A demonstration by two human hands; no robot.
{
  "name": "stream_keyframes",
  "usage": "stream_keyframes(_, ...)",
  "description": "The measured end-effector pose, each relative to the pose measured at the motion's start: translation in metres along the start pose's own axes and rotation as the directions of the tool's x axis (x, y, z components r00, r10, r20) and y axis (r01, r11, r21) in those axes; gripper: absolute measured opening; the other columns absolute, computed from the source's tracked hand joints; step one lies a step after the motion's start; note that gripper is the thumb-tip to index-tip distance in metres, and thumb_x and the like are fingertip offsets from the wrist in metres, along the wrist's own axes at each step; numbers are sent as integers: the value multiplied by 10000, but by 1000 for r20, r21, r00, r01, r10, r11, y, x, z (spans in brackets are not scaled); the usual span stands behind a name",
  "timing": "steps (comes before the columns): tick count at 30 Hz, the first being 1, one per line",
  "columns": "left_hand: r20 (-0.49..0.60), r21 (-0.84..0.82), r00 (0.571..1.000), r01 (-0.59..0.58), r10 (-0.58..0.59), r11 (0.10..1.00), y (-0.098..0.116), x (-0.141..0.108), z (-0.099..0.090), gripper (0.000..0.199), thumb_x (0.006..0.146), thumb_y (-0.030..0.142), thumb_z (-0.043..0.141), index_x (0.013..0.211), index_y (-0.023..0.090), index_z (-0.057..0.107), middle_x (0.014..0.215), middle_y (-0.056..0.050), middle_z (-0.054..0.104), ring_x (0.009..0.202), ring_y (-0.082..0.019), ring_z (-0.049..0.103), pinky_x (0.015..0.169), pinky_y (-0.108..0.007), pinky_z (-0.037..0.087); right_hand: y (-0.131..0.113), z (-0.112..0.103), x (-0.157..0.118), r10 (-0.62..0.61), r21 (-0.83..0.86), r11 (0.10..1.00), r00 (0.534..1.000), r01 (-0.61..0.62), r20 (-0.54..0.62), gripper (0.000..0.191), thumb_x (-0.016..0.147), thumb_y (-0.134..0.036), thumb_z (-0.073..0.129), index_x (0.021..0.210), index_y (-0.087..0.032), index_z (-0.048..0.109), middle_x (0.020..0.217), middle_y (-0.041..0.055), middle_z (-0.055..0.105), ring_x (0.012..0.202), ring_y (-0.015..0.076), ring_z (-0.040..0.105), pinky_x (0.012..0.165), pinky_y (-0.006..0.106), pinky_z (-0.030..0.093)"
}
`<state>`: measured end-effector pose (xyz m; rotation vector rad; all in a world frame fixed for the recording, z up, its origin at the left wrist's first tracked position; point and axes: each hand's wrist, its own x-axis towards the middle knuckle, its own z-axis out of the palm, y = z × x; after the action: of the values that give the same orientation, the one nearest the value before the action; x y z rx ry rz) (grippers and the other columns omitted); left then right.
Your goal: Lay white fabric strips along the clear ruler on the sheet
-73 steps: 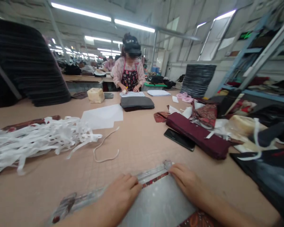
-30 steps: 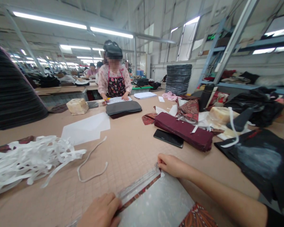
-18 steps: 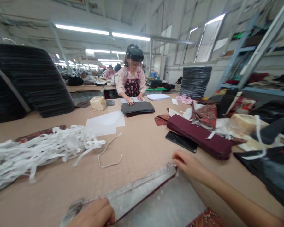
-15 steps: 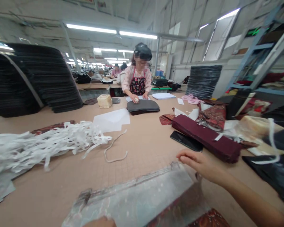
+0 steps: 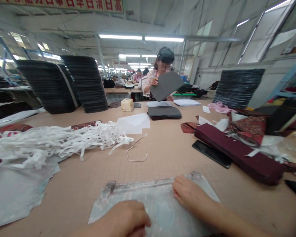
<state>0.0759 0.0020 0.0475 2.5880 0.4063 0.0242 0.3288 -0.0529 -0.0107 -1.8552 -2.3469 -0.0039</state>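
A pale, see-through-looking fabric piece (image 5: pixel 160 210) with a faint pattern lies on the table in front of me. Its far edge is folded over in a strip, with a dark bunched bit at the left corner. My left hand (image 5: pixel 125 217) is over its near left part, fingers curled inward; whatever is under them is hidden. On the folded far edge, right of the middle, rests my right hand (image 5: pixel 187 194), its fingers bent and pressed together on the fabric. The fabric's near edge runs out of view below.
White strips (image 5: pixel 64 141) are heaped at left, beside a pale sheet (image 5: pixel 22 194). A cord (image 5: pixel 136 160) lies ahead. To the right are a phone (image 5: pixel 212 154) and a maroon fabric bundle (image 5: pixel 236 153). Across the table a co-worker (image 5: pixel 150 82) holds a dark panel (image 5: pixel 167 85).
My right hand has come left from the fabric's right corner onto its folded edge. My left hand has moved further into view over the fabric. The co-worker has lifted a dark panel.
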Motion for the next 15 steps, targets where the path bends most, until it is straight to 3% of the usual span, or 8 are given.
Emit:
stream_keyframes(3, -23, 98, 997, 75, -73, 992, -12, 19, 1, 159, 774, 105, 584, 900, 197, 615, 861, -20, 629, 816, -174, 580, 726, -278, 465, -2, -3, -1, -4, 4, 1000, 1000, 4, -4, 121, 766, -35, 521, 725, -122, 594, 757, 61, 587, 724, 183, 524, 668, 282, 404)
stream_keyframes(8, -92, 225, 991, 114, -95, 968, -25, 35, 18, 117, 800, 143, 552, 900, 182, 598, 919, -41, 604, 853, -205, 545, 767, -340, 449, -13, -9, 4, -77, 111, 991, 997, 75, 13, 146, 754, -39, 552, 839, -148, 597, 881, 46, 589, 828, 185, 513, 729, 283, 394)
stream_keyframes(15, -172, 207, 977, 161, -126, 965, -29, 36, 28, 157, 799, 190, 583, 955, 192, 564, 961, -37, 573, 881, -205, 503, 786, -342, 429, -14, -2, 15, -58, 94, 994, 998, 60, -25, 136, 743, -38, 514, 681, -150, 560, 721, 31, 562, 697, 164, 497, 634, 267, 387)
